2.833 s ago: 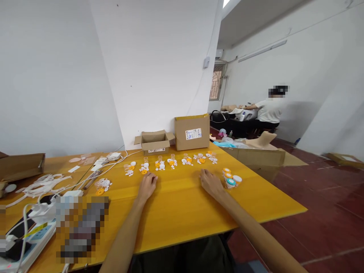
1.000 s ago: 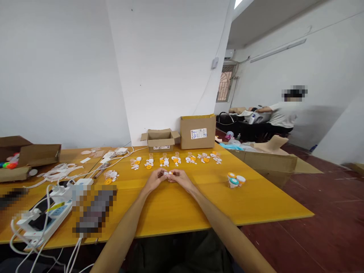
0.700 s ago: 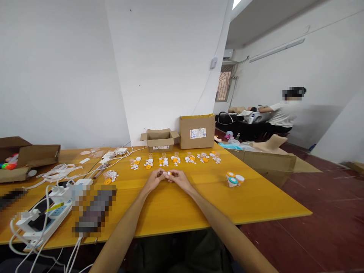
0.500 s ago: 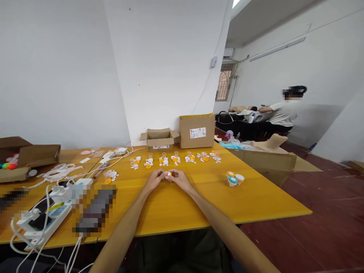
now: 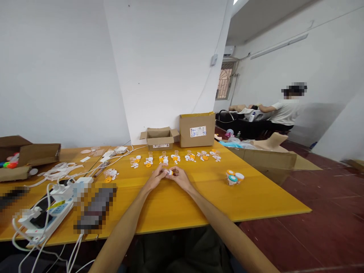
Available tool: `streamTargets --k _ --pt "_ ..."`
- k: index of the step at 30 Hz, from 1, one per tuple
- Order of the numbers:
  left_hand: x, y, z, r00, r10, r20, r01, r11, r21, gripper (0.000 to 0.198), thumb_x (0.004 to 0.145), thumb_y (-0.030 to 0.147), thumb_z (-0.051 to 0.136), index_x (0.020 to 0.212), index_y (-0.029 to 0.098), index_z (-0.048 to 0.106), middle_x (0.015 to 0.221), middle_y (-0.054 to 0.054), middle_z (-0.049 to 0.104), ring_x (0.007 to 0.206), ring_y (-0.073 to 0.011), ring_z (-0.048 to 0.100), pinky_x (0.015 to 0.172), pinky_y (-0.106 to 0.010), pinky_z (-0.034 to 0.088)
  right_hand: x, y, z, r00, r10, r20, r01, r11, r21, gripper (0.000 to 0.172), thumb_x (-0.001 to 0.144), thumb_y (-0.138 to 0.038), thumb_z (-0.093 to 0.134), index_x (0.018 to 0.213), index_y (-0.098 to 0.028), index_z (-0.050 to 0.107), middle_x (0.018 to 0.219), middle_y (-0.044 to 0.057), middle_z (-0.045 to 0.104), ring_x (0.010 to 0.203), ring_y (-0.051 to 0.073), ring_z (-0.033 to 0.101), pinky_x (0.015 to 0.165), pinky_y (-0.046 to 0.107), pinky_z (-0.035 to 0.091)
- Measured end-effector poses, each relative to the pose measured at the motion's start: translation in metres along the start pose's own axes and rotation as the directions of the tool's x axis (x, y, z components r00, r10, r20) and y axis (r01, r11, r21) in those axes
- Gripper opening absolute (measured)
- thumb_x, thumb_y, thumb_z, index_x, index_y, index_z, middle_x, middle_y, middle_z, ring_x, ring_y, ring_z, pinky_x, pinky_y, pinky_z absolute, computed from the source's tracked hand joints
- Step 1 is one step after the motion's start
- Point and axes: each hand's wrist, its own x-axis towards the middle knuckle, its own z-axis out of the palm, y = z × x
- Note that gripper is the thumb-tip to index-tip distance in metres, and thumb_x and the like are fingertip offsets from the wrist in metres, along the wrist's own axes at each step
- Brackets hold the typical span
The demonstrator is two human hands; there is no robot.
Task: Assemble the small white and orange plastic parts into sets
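Above the middle of the table [image 5: 199, 204], my left hand [image 5: 155, 178] and my right hand [image 5: 181, 179] meet, fingers closed around one small white and orange plastic part [image 5: 170, 172]. Fingers cover much of it, so its exact shape is unclear. Just beyond the hands lies a row of small groups of white discs, orange rings [image 5: 148, 165] and clear cups [image 5: 176, 152]. Off to the right stand a few clear containers with a teal-rimmed lid [image 5: 232, 178], an orange-rimmed lid [image 5: 230, 172] and a white lid [image 5: 239, 176].
An open carton [image 5: 159, 141] and a taller closed box [image 5: 196, 131] stand against the wall. At left are a power strip [image 5: 64, 212] with cables, a blurred dark device [image 5: 96, 208] and an open box [image 5: 40, 155]. Another person [image 5: 286, 112] sits at the far right.
Both hands stay together in nearly the same spot. The part between them has turned slightly, and the left fingers have shifted up. The other person's arm has moved.
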Motion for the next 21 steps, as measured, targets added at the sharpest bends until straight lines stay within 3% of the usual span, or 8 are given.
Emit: streamTargets --k 5,10,17,21 --pt "-0.002 0.008 0.001 0.998 0.019 0.052 -0.020 0.999 0.030 0.041 0.084 0.059 0.054 0.090 0.020 0.062 0.070 0.002 0.061 0.065 -0.0146 0.054 0.064 -0.026 0.043 -0.001 0.001 0.002 1.000 -0.015 -0.001 0.015 0.999 -0.035 0.038 0.051 -0.039 0.084 0.075 -0.022 0.060 0.076 -0.001 0.068 0.073 0.019 0.064 0.071 0.032 0.052" --pt "-0.005 0.017 0.002 0.999 0.011 -0.035 -0.005 0.986 0.166 0.044 0.085 0.061 0.050 0.074 0.020 0.057 0.065 0.002 0.059 0.062 -0.0143 0.052 0.063 -0.027 0.041 -0.002 0.004 0.003 0.999 -0.034 0.016 0.035 0.998 -0.061 0.038 0.053 -0.040 0.082 0.078 -0.022 0.060 0.076 -0.002 0.068 0.072 0.018 0.064 0.069 0.032 0.052" --pt "-0.007 0.022 0.002 0.999 0.021 0.042 -0.025 0.996 0.081 0.042 0.084 0.057 0.055 0.105 0.022 0.059 0.073 0.001 0.062 0.071 -0.0177 0.059 0.071 -0.029 0.046 -0.001 0.003 0.002 0.999 -0.042 0.010 0.043 0.997 -0.058 0.038 0.057 -0.045 0.080 0.078 -0.022 0.060 0.077 0.000 0.068 0.073 0.018 0.064 0.068 0.031 0.051" --pt "-0.007 0.022 0.001 0.999 0.016 0.050 -0.022 0.993 0.118 0.040 0.085 0.058 0.052 0.093 0.020 0.062 0.076 0.000 0.063 0.073 -0.0172 0.057 0.071 -0.028 0.046 -0.002 0.003 0.002 0.999 -0.046 0.004 0.047 0.997 -0.069 0.042 0.055 -0.048 0.081 0.078 -0.022 0.059 0.077 0.000 0.068 0.072 0.018 0.063 0.068 0.031 0.050"
